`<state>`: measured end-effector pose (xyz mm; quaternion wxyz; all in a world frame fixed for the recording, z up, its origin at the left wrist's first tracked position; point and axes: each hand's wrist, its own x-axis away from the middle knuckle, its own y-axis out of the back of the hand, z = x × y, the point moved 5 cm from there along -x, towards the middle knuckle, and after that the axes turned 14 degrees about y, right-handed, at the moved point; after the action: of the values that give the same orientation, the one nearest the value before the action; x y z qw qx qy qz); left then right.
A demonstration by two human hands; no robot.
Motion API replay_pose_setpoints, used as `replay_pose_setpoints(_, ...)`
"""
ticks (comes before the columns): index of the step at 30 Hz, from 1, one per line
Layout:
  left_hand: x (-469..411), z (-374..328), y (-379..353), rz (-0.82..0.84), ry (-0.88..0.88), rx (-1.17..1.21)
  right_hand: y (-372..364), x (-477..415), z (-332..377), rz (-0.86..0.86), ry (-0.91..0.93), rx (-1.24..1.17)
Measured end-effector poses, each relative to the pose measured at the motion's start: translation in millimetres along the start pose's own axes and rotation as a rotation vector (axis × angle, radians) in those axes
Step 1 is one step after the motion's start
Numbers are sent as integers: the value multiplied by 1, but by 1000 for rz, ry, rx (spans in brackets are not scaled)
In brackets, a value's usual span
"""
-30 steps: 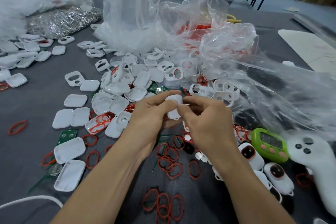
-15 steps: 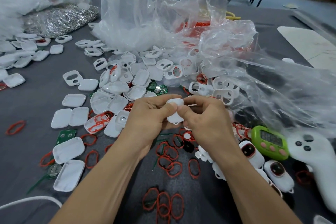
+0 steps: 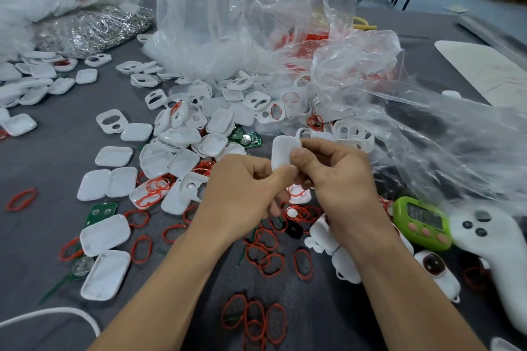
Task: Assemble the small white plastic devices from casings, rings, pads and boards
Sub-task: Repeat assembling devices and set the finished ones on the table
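1. Both hands meet above the middle of the grey surface [image 3: 42, 157], pinching one small white casing [image 3: 281, 151] between them.
2. The left hand [image 3: 242, 191] is curled nearly closed, thumb pressed to the casing's lower edge.
3. The right hand [image 3: 339, 177] grips it from the right – thumb across the face, fingers folded behind.
4. Just beyond the hands lies a heap of loose white casings [image 3: 199, 128], spilling from crumpled clear plastic bags [image 3: 256, 37].
5. Red rings [image 3: 265, 259] lie scattered under and near the wrists – a green board [image 3: 101, 211] sits to the left.
6. Right of the right forearm: a green timer [image 3: 422, 222] and a white controller [image 3: 496, 248].
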<state>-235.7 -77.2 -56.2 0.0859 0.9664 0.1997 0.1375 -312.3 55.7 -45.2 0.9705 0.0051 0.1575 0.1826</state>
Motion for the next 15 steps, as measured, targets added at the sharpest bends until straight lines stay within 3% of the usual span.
replay_pose_setpoints(10,8,-10,4,-127,-117,39,-8,2,-8,48,-117,-197)
replay_pose_setpoints(15,10,-11,5,-181,-154,-121,-3,0,-7,67,-129,-192)
